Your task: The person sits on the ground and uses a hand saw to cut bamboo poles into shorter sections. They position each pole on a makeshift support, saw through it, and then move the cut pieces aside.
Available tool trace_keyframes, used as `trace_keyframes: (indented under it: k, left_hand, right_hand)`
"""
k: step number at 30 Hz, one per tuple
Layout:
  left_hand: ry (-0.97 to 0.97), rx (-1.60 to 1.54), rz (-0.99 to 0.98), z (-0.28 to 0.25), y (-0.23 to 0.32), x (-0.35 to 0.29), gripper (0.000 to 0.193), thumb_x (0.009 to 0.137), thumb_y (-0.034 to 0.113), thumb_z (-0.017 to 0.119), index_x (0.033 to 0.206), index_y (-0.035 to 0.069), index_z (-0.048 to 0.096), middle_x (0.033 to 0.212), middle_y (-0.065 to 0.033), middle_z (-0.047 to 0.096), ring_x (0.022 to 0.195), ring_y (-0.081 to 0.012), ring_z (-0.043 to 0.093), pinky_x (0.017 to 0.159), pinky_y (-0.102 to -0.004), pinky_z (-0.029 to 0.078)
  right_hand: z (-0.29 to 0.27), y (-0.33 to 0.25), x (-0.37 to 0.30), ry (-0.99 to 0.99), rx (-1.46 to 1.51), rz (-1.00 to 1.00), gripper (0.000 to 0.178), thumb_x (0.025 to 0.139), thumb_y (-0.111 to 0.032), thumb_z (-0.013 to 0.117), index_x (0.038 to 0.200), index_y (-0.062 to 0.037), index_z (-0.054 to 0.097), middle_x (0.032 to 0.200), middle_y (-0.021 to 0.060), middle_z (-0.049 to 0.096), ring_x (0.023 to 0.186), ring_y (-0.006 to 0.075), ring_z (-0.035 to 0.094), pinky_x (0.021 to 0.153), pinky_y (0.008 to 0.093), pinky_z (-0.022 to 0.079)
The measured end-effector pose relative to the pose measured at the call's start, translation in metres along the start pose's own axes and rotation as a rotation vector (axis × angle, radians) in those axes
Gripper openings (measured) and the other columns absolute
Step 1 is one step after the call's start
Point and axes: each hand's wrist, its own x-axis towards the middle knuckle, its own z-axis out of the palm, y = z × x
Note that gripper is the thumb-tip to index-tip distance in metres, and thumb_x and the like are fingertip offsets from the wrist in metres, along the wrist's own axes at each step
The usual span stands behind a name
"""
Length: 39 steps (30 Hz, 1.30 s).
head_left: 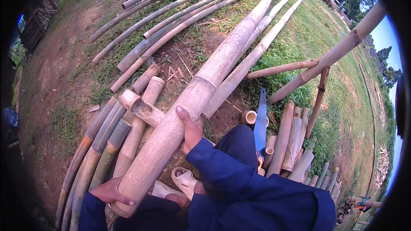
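Note:
A thick, pale bamboo pole (165,139) slants across the view from near my lap to the far upper right. Close to its cut near end, my left hand (112,191) grips it from the left side, thumb over the top. Farther up, my right hand (191,130) is wrapped around its right side, with the thumb lying on top. Beneath the pole, a short bamboo piece with a cut-out notch (143,109) pokes out to the left. Right of my knee, a handsaw (260,122) with a blue blade and orange handle leans among cut bamboo pieces.
Long bamboo poles (171,19) lie on the grass ahead. Several darker poles (100,145) lie at my left. Short cut lengths (284,141) are stacked at the right, near a slanted bamboo post with braces (329,60). My feet wear cream clogs (185,180) below the pole.

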Motion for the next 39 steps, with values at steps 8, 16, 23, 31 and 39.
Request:
trace_keyframes:
  k: [8, 16, 23, 31, 39]
  left_hand:
    - [0.814, 0.837, 0.042, 0.003, 0.043, 0.044, 0.123, 0.056, 0.064, 0.093, 0.149, -0.001, 0.046, 0.143, -0.0239, 0.058, 0.137, -0.0412, 0.053, 0.119, -0.0502, 0.037]
    - [1.123, 0.909, 0.007, 0.027, 0.064, 0.171, 0.082, 0.065, 0.028, 0.091, 0.133, 0.004, 0.050, 0.115, -0.0203, 0.066, 0.109, -0.0396, 0.067, 0.096, -0.0467, 0.053]
    - [1.122, 1.069, 0.169, 0.019, 0.048, 0.182, 0.083, 0.059, 0.035, 0.093, 0.120, -0.003, 0.052, 0.094, -0.0149, 0.068, 0.088, -0.0300, 0.072, 0.076, -0.0389, 0.056]
    - [1.175, 1.042, 0.302, 0.016, 0.043, 0.186, 0.064, 0.064, 0.019, 0.080, 0.118, -0.007, 0.057, 0.093, -0.0155, 0.068, 0.084, -0.0263, 0.070, 0.071, -0.0361, 0.054]
    - [1.149, 1.079, 0.348, 0.033, 0.041, 0.087, 0.067, 0.062, 0.028, 0.087, 0.111, -0.009, 0.060, 0.093, -0.0142, 0.069, 0.090, -0.0257, 0.070, 0.072, -0.0376, 0.054]
  right_hand:
    - [0.007, 0.052, 0.036, 0.022, -0.049, 0.082, 0.092, 0.081, -0.022, 0.092, 0.152, -0.0005, 0.036, 0.141, 0.0171, 0.057, 0.126, 0.0287, 0.058, 0.109, 0.0410, 0.047]
    - [-0.049, 0.033, 0.057, -0.344, -0.340, 0.437, 0.094, 0.092, -0.072, 0.065, 0.158, -0.0126, 0.034, 0.151, 0.0162, 0.047, 0.134, 0.0354, 0.049, 0.112, 0.0533, 0.040]
    - [-0.092, -0.121, 0.250, -0.048, -0.345, 0.024, 0.128, 0.084, -0.072, 0.072, 0.166, -0.0024, 0.002, 0.167, 0.0214, 0.021, 0.153, 0.0384, 0.032, 0.124, 0.0547, 0.028]
    - [-0.052, -0.131, 0.299, -0.070, -0.382, 0.046, 0.079, 0.096, -0.058, 0.069, 0.150, -0.0046, 0.048, 0.146, 0.0167, 0.057, 0.130, 0.0328, 0.060, 0.112, 0.0476, 0.052]
    - [-0.011, -0.125, 0.237, -0.195, -0.454, -0.027, 0.071, 0.100, -0.060, 0.058, 0.141, -0.0022, 0.054, 0.139, 0.0202, 0.063, 0.127, 0.0366, 0.063, 0.112, 0.0515, 0.051]
